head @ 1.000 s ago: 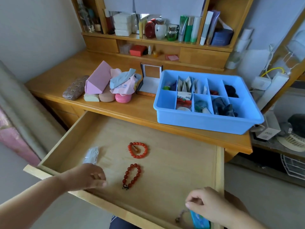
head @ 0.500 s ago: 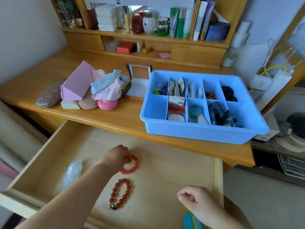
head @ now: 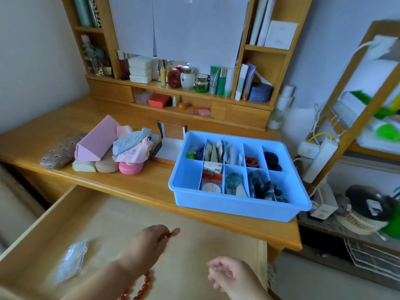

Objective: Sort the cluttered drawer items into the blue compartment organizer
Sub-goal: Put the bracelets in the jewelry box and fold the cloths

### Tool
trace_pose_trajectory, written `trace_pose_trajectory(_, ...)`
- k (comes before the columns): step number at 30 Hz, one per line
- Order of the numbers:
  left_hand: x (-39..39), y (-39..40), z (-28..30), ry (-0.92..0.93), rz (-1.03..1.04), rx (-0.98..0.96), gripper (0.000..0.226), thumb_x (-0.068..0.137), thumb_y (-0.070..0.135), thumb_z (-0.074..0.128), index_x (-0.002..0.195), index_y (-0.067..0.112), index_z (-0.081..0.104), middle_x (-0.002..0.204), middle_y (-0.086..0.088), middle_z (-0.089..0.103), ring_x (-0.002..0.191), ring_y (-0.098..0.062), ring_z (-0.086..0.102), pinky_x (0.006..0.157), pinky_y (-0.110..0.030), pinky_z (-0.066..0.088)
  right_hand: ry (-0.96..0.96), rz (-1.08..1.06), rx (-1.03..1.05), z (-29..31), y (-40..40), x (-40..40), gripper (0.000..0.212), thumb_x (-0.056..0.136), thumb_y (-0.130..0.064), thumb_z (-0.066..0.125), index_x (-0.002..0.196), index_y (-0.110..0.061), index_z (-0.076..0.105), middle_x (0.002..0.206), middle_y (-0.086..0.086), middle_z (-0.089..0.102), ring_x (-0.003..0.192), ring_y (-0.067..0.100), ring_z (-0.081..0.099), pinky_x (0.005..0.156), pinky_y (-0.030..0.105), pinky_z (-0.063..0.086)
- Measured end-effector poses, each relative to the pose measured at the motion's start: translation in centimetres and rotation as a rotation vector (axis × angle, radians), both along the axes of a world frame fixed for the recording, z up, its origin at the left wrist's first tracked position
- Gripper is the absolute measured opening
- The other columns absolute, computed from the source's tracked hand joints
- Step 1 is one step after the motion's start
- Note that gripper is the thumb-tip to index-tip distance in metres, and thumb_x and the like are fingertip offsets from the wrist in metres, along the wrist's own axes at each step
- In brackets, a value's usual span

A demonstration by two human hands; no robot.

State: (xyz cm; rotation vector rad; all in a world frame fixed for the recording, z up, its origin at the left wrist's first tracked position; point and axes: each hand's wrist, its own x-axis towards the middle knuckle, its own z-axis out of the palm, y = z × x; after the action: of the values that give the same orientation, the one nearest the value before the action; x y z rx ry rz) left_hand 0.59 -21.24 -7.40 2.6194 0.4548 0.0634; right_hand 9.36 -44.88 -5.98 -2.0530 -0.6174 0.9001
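Observation:
The blue compartment organizer [head: 238, 205] sits on the desk at the right, most of its cells holding small items. Below it the wooden drawer [head: 104, 215] is pulled open. My left hand [head: 149, 243] hovers over the drawer's middle, fingers curled round a red bead bracelet, of which only a blurred reddish bit [head: 173, 232] shows at the fingertips. A second red bead bracelet [head: 140, 286] lies in the drawer, partly hidden under my left forearm. My right hand [head: 229, 276] is blurred near the drawer's front right, fingers loosely curled, holding nothing that I can see.
A clear plastic bag [head: 71, 258] lies in the drawer's left part. On the desk to the left of the organizer are a pink triangular case [head: 95, 141], a patterned pouch [head: 60, 151], folded cloths [head: 132, 144] and an open small box [head: 171, 139]. Shelves of bottles stand behind.
My left hand closed on the upper red bracelet and lifted it off the drawer floor toward the right. The camera tilted up. My right hand moved slightly left.

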Motion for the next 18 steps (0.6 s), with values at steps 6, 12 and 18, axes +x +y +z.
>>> trace_pose_trajectory(6, 1.9, -6.4, 6.9, -0.17, -0.271, -0.277, 0.007, 0.088, 0.011, 0.056, 0.088, 0.011, 0.063, 0.076, 0.001, 0.062, 0.068, -0.013, 0.057, 0.068, -0.03, 0.049, 0.11, -0.263, 0.401, 3.3, 1.1, 0.0, 0.012, 0.091, -0.015, 0.06, 0.081, -0.015, 0.067, 0.071, 0.011, 0.067, 0.058, 0.021, 0.061, 0.058, 0.029, 0.052)
trace_pose_trajectory(12, 4.1, -7.7, 9.8, -0.311, -0.375, -0.284, 0.014, 0.091, 0.02, 0.053, 0.084, 0.033, 0.056, 0.076, 0.013, 0.058, 0.07, -0.008, 0.057, 0.065, -0.026, 0.049, 0.018, -0.333, 0.591, 6.6, 0.2, 1.9, 0.014, 0.076, -0.033, 0.067, 0.085, -0.023, 0.069, 0.073, 0.002, 0.068, 0.062, 0.018, 0.066, 0.061, 0.024, 0.053)
trace_pose_trajectory(18, 8.6, -4.8, 11.0, -0.633, -0.161, 0.023, 0.023, 0.09, 0.028, 0.053, 0.105, 0.015, 0.064, 0.104, 0.007, 0.061, 0.096, -0.009, 0.059, 0.085, -0.023, 0.047, -0.546, -0.527, 0.507, 12.0, -1.7, 10.6, 0.008, 0.084, -0.038, 0.062, 0.092, -0.037, 0.065, 0.083, -0.012, 0.071, 0.074, 0.002, 0.066, 0.063, 0.015, 0.051)
